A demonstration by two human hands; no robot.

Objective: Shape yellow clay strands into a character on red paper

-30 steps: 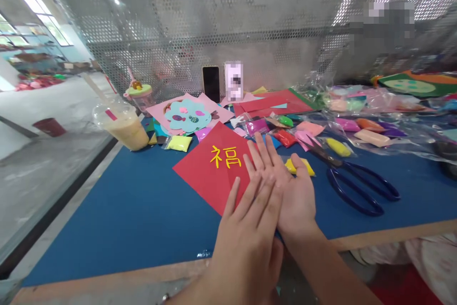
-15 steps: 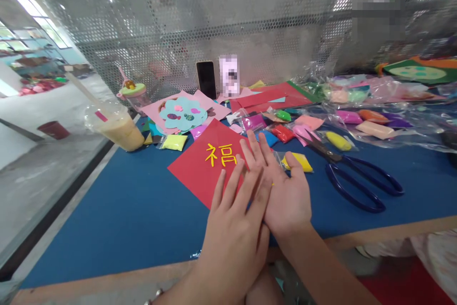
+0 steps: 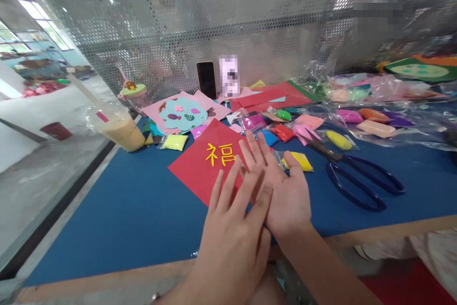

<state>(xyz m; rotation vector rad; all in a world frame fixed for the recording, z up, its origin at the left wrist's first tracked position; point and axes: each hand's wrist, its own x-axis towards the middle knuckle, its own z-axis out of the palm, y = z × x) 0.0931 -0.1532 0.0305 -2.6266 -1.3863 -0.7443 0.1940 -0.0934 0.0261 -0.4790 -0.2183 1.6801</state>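
Observation:
My right hand [image 3: 285, 191] is turned palm up with its fingers stretched out over the right part of a red paper square [image 3: 200, 176]. Across its palm lies my left hand [image 3: 235, 210], back upward and fingers spread. A tiny bit of yellow clay [image 3: 273, 187] shows at my left index fingertip, against the right palm; most of it is hidden. Yellow clay strokes [image 3: 219, 154] form a character on the red paper. Just past my right hand is a packet of yellow clay [image 3: 300, 161].
Dark-handled scissors [image 3: 352, 172] lie open at right. Several clay packets [image 3: 283, 132] are spread behind my hands. A plastic drink cup [image 3: 119, 126] stands at left near the table edge. A phone [image 3: 206, 80] leans against the perforated metal panel [image 3: 171, 43].
My left hand has shifted slightly left and down across my right palm. The right hand has hardly moved.

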